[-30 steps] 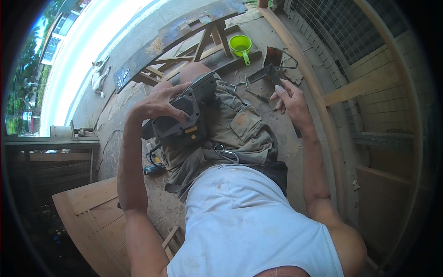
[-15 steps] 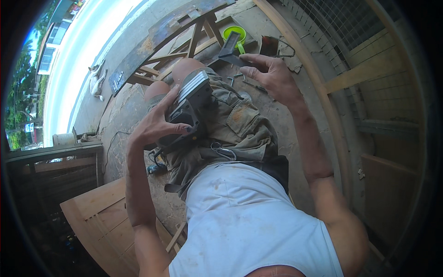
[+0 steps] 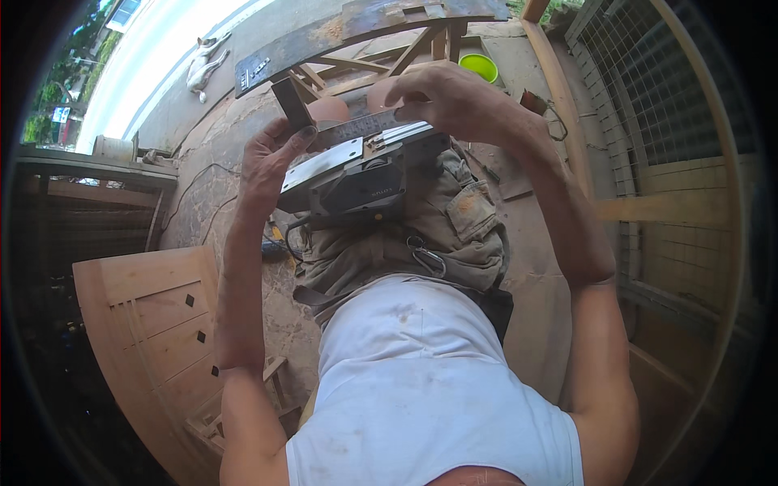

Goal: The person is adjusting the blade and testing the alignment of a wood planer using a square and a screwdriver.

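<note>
Concrete workshop floor (image 3: 243, 202), timber frames far ahead. Electric planer (image 3: 356, 174) rests sole-up on my lap; my left hand (image 3: 271, 158) wraps closed around its left end, my right hand (image 3: 454, 97) curls over the far edge. Best done braced steady, fingertips off the blade slot.

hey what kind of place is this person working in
Probably an outdoor carpentry yard: a carved wooden door panel lies on the ground, timber frames stand ahead, and both hands hold an upturned electric planer.
</note>
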Demonstrator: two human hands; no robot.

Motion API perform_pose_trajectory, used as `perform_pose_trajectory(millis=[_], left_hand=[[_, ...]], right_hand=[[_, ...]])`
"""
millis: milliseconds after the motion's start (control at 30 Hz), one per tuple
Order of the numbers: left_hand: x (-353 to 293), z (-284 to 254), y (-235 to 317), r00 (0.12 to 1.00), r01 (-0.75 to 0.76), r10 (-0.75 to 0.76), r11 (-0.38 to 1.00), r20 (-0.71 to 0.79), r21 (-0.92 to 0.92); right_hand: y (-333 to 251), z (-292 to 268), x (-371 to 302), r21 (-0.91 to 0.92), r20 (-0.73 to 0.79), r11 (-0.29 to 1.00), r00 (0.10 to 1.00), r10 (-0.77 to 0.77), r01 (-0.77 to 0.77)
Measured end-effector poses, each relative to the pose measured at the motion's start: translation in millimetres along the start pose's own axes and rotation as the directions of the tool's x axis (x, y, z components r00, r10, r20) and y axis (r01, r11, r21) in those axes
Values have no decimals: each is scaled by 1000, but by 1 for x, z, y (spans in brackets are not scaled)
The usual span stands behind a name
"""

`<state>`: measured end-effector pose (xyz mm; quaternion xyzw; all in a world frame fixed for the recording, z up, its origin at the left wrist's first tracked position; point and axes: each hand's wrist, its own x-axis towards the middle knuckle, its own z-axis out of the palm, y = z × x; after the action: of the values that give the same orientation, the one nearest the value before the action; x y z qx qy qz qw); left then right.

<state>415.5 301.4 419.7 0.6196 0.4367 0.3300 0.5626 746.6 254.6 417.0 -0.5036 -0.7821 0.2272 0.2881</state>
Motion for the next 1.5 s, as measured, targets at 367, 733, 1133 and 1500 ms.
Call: perform_pose_trajectory(millis=[367,733,1133,1500], left_hand=[[-11,-17,-18,993,25,-46,982,112,187],[-9,-16,-16,989,31,-59,978,135,204],[24,-33,-22,992,53,-74,981,106,187],[18,-36,-32,981,88,-123,970,147,226]], right_hand=[[2,-20,-26,48,88,992,989,116,-121],[37,-39,-40,191,42,966,984,171,-176],[39,-24,-23,184,15,959,976,219,-218],[52,-12,-25,277,78,926,967,244,-256]])
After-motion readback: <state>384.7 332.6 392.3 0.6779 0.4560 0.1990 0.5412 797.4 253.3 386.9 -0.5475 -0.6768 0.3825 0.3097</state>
